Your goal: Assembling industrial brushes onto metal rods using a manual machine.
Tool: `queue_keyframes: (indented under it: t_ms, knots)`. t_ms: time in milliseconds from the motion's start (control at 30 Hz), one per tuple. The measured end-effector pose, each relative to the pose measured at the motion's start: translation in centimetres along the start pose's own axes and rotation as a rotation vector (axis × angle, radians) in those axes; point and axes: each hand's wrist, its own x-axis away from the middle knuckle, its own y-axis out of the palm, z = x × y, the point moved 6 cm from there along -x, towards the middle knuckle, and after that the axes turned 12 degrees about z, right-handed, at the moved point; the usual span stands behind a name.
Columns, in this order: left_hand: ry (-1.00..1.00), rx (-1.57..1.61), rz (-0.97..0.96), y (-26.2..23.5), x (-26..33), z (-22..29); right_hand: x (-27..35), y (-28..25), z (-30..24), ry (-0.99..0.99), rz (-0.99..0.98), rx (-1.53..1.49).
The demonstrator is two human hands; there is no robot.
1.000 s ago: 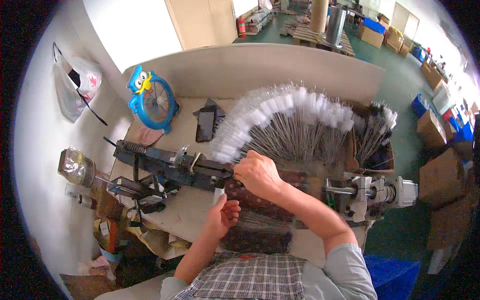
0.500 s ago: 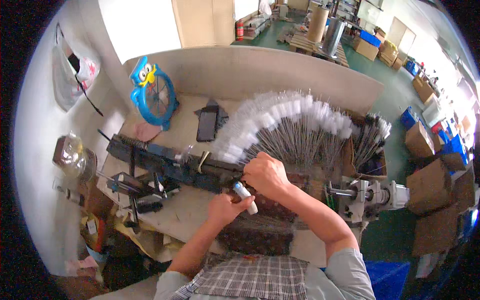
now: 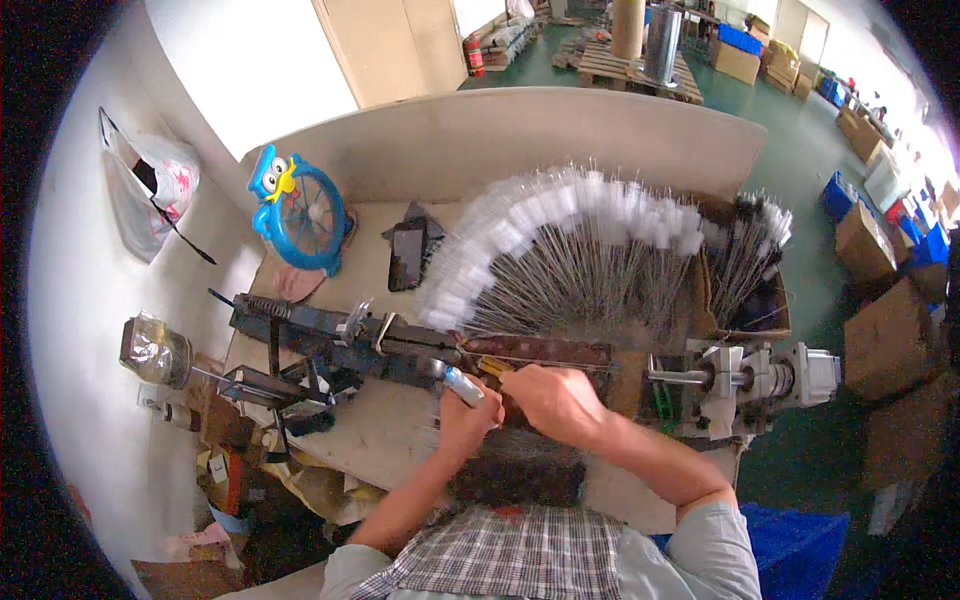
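Observation:
My left hand (image 3: 472, 418) is closed round a short white cylinder with a light-blue end (image 3: 462, 386), held tilted in front of the dark machine bed. Beside it my right hand (image 3: 558, 402) is closed on a yellow-handled tool (image 3: 492, 366); its working end is too small to make out. Both hands are close together at the near edge of the long dark machine bed (image 3: 340, 335). Behind them a large fan of wire-stemmed brushes with white bristle heads (image 3: 545, 230) lies on the table, stems pointing toward me.
A box (image 3: 745, 310) of darker wire brushes stands at the right, behind a metal motor unit with a shaft (image 3: 760, 380). At the left are a blue cartoon-shaped fan (image 3: 330, 255) and a phone (image 3: 407, 255). A low board (image 3: 500, 140) edges the table's far side.
My right hand has moved down and to the right, off the machine bed, and the yellow-handled tool now shows. My left hand's white cylinder has shifted slightly left. The head view has moved a little.

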Motion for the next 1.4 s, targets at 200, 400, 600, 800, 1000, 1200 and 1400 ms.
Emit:
queue_keyframes:
  t_ms: [200, 400, 600, 800, 1000, 1200, 1400]
  knots:
    - [0.285, -1.052, 0.088, -1.9, -0.7, 2.0, 0.2, 5.4, 3.5, 0.124, -0.03, 0.194]
    - [0.082, -0.35, 0.239, -9.9, 0.1, 4.3, 0.5, 3.9, 2.7, 0.11, -0.071, 0.18]
    - [-0.171, 0.214, 0.589, -22.5, 0.0, 3.3, 0.0, 4.9, 2.7, 0.133, -0.167, 0.276]
    - [-0.22, 0.272, 0.584, -23.0, -0.5, 4.5, 0.3, 5.1, 3.3, 0.153, -0.202, 0.329]
    - [-0.204, 0.349, 0.606, -23.0, -0.6, 4.3, 0.1, 4.7, 2.9, 0.16, -0.191, 0.28]
    - [-0.145, 0.427, 0.646, -22.2, -0.5, 3.8, 1.2, 2.8, 1.6, 0.114, -0.234, 0.206]
    - [-0.094, 0.312, 0.781, -21.0, -0.4, 4.7, -0.1, -3.9, -1.4, -0.002, 0.018, 0.014]
